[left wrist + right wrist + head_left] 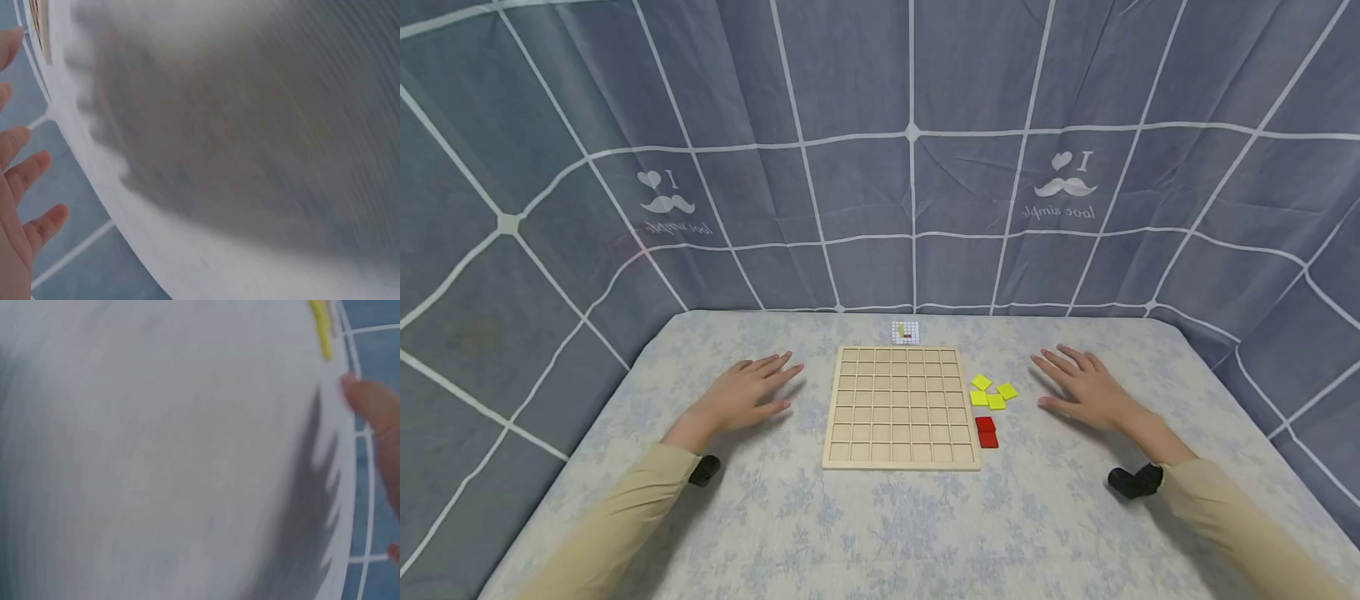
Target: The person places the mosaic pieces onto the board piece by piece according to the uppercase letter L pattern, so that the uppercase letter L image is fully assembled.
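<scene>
1. Left hand (pixel 741 396) and right hand (pixel 1092 396) have fingers spread, holding nothing.
2. Yellow tiles (pixel 996 402) and red tiles (pixel 988 438) lie right of the board (pixel 900 410).
3. Tiles seem light, stiff; edges probably suit pinching.

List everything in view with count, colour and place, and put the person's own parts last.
grid board: 1, pale wood, middle of the table
pattern card: 1, white with yellow and red marks, beyond the board's far edge
yellow tiles: 4, yellow, right of the board
red tiles: 2, red, right of the board, nearer than the yellow ones
tablecloth: 1, pale with blue pattern, under the board
curtain: panel count unclear, grey-blue with white lines, behind the table
wrist devices: 2, black, one at each cuff
sleeves: 2, beige, on the forearms
left hand: 1, bare, left of the board
right hand: 1, bare, right of the tiles
</scene>
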`<state>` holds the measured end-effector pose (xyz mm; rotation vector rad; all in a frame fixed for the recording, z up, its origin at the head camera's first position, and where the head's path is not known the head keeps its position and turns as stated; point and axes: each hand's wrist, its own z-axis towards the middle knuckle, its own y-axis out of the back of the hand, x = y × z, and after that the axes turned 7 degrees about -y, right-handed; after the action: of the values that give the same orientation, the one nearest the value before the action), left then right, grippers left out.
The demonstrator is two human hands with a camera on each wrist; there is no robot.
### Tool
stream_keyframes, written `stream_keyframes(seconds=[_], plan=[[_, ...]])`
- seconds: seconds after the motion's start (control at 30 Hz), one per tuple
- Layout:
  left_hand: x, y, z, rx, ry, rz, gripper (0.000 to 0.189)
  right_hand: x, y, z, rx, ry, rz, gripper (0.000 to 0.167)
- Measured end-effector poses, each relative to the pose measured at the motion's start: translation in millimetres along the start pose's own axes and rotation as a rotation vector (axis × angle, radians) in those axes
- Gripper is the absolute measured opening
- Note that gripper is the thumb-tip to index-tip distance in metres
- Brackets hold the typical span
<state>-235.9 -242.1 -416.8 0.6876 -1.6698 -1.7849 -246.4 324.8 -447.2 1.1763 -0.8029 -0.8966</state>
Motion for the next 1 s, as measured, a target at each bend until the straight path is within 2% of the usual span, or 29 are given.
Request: stream_keyframes(seconds=[0.1, 0.27, 0.43, 0.67, 0.8, 1.0], plan=[[-8.3, -1.6, 9.1, -0.002, -0.021, 0.010, 0.062, 7.5, -0.5, 4.2, -0.011, 0.029, 0.018, 0.065], [-26.2, -4.8, 20.4, 0.048, -0.048, -0.025, 0.065, 19.8, -3.0, 11.0, -0.018, 0.070, 0.068, 0.054], [-39.5, -5.5, 26.4, 0.114, -0.058, -0.104, 0.071, 26.6, -4.8, 17.6, 0.030, 0.033, 0.156, 0.044], [-44.1, -11.5, 31.7, 0.195, -0.062, -0.185, 0.077, 28.1, -4.2, 27.8, 0.107, -0.026, 0.314, 0.037], [-46.2, -12.6, 34.8, 0.246, -0.078, -0.223, 0.079, 27.6, -5.2, 31.1, 0.141, -0.035, 0.346, 0.033], [-47.3, -13.1, 34.5, 0.293, -0.095, -0.204, 0.079, 28.7, -7.5, 34.2, 0.157, -0.030, 0.373, 0.030]])
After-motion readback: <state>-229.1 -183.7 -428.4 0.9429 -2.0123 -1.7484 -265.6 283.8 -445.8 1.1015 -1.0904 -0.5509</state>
